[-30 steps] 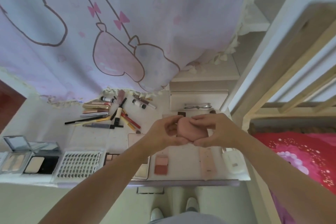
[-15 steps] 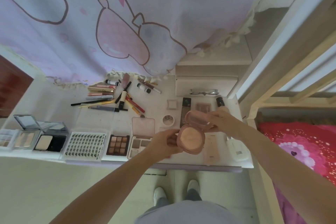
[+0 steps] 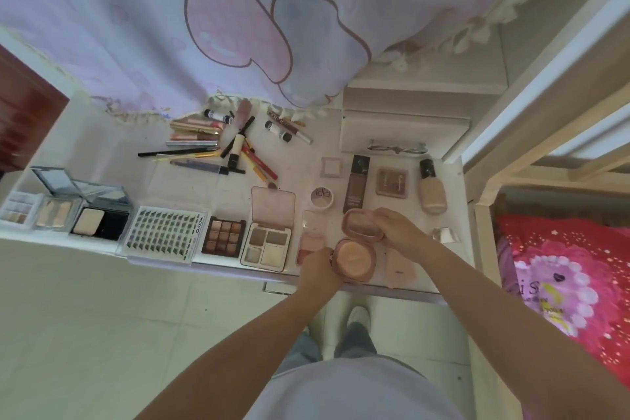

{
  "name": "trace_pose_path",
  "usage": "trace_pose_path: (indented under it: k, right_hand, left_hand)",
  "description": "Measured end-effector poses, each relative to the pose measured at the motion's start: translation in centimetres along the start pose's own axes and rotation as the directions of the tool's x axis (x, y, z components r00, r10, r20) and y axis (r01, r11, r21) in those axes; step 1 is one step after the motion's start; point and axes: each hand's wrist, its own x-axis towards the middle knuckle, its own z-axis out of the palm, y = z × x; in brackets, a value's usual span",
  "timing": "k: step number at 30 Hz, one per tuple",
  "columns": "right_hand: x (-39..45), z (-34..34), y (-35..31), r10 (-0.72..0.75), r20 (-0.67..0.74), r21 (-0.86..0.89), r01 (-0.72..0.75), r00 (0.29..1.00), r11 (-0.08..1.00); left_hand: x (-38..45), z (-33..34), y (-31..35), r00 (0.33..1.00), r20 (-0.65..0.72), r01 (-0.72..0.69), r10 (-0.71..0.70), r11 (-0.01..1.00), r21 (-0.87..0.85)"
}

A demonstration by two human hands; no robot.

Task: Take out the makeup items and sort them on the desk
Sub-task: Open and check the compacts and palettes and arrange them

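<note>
A round pink compact is open just above the desk's front edge, its peach powder pan facing up. My left hand grips the base from the left. My right hand holds the hinged lid tilted back. Palettes lie in a row along the front: a four-pan one with a pink lid, a brown nine-pan one, a lash tray. Pencils and lip tubes are heaped at the back.
Two foundation bottles and a square blush lie behind my hands. Mirrored compacts sit at the far left of the white desk. A pink curtain hangs behind; a red bedspread is to the right.
The compact was closed between both hands a second ago; it is now open, with the lid swung back, and it has come down toward the desk's front edge.
</note>
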Motion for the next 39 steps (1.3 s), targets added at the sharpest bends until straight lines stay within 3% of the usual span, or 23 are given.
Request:
trace_pose_path:
  k: [6, 16, 20, 23, 27, 29, 39]
  right_hand:
    - [0.6, 0.1, 0.1, -0.027, -0.013, -0.068, 0.026, 1.0, 0.997]
    - [0.2, -0.5, -0.5, -0.108, -0.012, -0.244, 0.102, 0.994, 0.964]
    - [-0.4, -1.8, -0.4, -0.177, -0.158, -0.306, 0.122, 0.971, 0.944]
    - [-0.4, -3.0, 0.3, -0.202, -0.238, -0.494, 0.06, 0.95, 0.867]
    - [0.3, -3.3, 0.6, -0.124, -0.208, -0.744, -0.075, 0.97, 0.664]
    - [0.6, -3.0, 0.7, -0.101, -0.224, -0.789, -0.119, 0.969, 0.602]
    - [-1.2, -4.6, 0.3, 0.101, -0.213, -0.453, -0.189, 0.972, 0.871]
  left_hand:
    - [0.4, 0.4, 0.4, 0.999, -0.009, 0.037, -0.036, 0.994, 0.1]
    - [0.1, 0.3, 0.5, 0.999, -0.032, 0.036, -0.033, 0.996, 0.081]
    - [-0.2, 0.4, 0.2, 0.999, -0.023, 0.033, -0.032, 0.997, 0.064]
    - [-0.6, 0.5, -0.1, 1.0, -0.031, -0.005, 0.008, 0.996, 0.086]
    - [-1.2, -0.1, 0.1, 0.99, -0.104, -0.082, 0.093, 0.991, 0.105]
    - [-1.5, -0.4, 0.2, 0.987, -0.112, -0.104, 0.116, 0.989, 0.107]
    - [-2.6, -2.2, 1.6, 0.972, -0.009, -0.234, 0.237, 0.965, 0.116]
